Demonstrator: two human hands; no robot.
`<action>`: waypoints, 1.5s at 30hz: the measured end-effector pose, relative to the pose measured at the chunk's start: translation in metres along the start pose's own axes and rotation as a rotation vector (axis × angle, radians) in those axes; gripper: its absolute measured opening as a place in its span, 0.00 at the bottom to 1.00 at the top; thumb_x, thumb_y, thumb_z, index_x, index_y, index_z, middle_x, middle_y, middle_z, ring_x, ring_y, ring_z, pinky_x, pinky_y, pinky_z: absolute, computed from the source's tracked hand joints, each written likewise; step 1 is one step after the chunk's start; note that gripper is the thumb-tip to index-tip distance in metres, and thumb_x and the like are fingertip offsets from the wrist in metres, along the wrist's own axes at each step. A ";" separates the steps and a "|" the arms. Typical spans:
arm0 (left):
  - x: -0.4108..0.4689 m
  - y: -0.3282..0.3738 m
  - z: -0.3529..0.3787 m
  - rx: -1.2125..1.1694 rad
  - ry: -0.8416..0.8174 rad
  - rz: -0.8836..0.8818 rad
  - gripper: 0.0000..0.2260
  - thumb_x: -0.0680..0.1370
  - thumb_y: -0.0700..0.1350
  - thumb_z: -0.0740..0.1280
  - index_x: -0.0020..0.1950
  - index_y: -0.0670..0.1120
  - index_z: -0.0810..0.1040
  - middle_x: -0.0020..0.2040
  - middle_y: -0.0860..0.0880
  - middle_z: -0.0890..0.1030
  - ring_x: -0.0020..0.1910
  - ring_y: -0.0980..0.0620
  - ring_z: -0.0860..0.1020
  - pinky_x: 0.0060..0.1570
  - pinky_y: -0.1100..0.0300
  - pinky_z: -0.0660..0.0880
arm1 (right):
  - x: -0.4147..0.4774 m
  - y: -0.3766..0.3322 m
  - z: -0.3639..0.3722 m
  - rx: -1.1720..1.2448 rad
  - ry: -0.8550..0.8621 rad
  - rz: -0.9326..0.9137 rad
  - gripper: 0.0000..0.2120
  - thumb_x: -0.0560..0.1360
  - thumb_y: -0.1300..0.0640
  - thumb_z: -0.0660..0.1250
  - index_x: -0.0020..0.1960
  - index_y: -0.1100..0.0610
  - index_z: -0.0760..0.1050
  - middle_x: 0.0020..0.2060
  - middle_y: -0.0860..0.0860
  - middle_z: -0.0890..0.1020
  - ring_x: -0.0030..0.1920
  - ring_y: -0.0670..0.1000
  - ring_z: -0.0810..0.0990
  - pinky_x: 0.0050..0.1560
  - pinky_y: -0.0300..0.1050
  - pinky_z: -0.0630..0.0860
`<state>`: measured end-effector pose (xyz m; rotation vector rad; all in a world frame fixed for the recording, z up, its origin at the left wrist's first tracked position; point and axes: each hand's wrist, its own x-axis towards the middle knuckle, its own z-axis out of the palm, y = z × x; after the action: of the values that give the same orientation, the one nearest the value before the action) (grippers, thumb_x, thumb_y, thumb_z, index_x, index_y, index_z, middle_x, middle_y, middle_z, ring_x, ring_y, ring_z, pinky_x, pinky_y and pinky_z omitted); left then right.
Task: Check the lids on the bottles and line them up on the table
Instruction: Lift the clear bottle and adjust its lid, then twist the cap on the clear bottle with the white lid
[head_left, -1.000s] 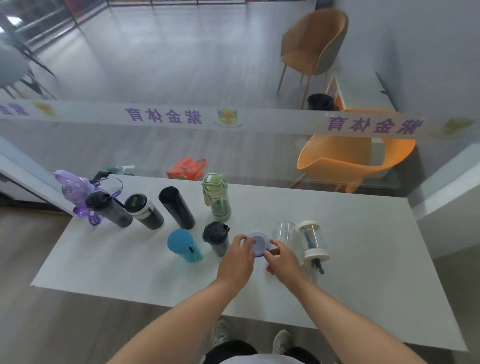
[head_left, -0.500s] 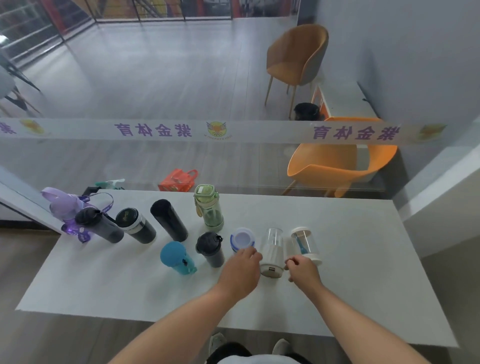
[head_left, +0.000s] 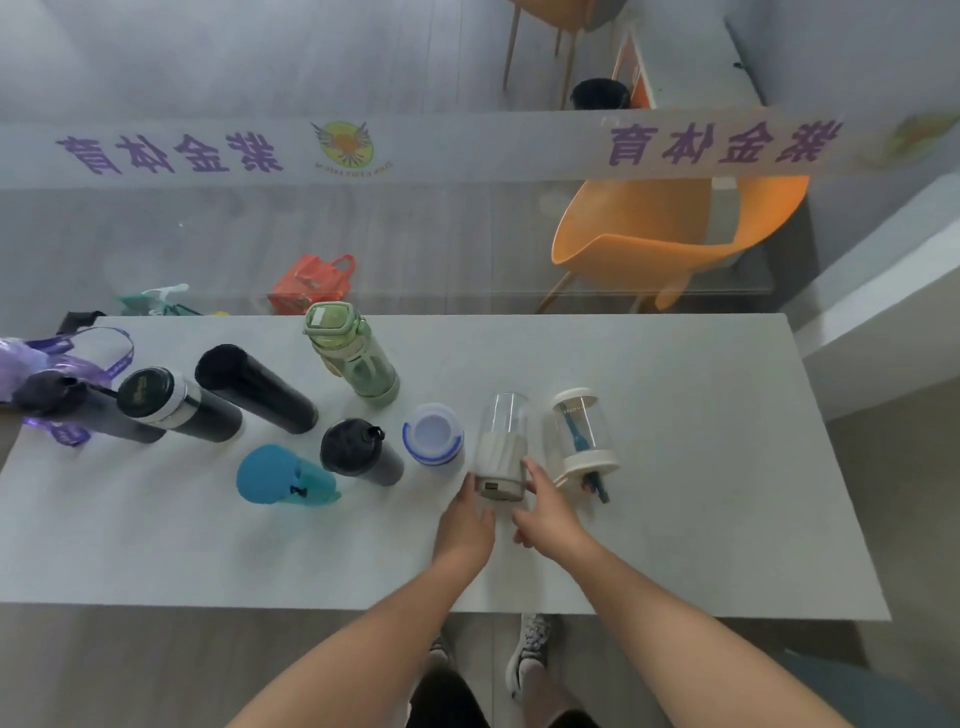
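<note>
Fingers (head_left: 535, 475) of a person's right hand (head_left: 548, 512) and left hand (head_left: 465, 519) flank the pale base of a clear bottle (head_left: 503, 447) standing on a white table (head_left: 701, 467); both hands are spread, fingertips touching or almost touching the base on either side, neither closed around it. Bottles crowd the table's left half, among them a tall black flask (head_left: 254, 387), a green bottle (head_left: 353, 353) and a blue bottle (head_left: 283, 475). Just left of the clear bottle stands a white bottle with a blue-trimmed lid (head_left: 434, 436), then a black shaker (head_left: 358, 452). To its right stands a clear bottle with a cream lid (head_left: 579, 431).
</note>
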<state>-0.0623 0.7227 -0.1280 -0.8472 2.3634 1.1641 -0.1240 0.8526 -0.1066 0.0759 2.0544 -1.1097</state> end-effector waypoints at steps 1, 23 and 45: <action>-0.001 -0.001 0.003 -0.015 0.016 0.011 0.26 0.81 0.44 0.61 0.78 0.49 0.59 0.73 0.49 0.70 0.68 0.47 0.71 0.65 0.57 0.68 | 0.001 0.003 -0.002 0.009 0.011 0.002 0.36 0.76 0.66 0.62 0.79 0.46 0.56 0.66 0.50 0.72 0.38 0.54 0.83 0.31 0.39 0.76; -0.057 0.062 -0.040 0.048 0.196 0.460 0.20 0.79 0.40 0.63 0.70 0.52 0.71 0.66 0.52 0.73 0.59 0.51 0.76 0.54 0.70 0.70 | -0.031 -0.045 -0.072 0.195 -0.020 0.010 0.20 0.79 0.58 0.67 0.71 0.56 0.71 0.42 0.56 0.80 0.29 0.50 0.76 0.32 0.43 0.76; -0.057 0.088 -0.009 0.527 0.002 0.682 0.19 0.78 0.43 0.58 0.70 0.48 0.67 0.71 0.51 0.67 0.45 0.40 0.80 0.36 0.50 0.77 | -0.017 -0.016 -0.127 -0.008 0.330 0.028 0.14 0.80 0.60 0.61 0.41 0.64 0.80 0.39 0.59 0.85 0.28 0.52 0.79 0.41 0.53 0.80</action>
<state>-0.0785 0.7780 -0.0396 0.1504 2.8459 0.6548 -0.1956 0.9410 -0.0452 0.3007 2.3396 -1.1313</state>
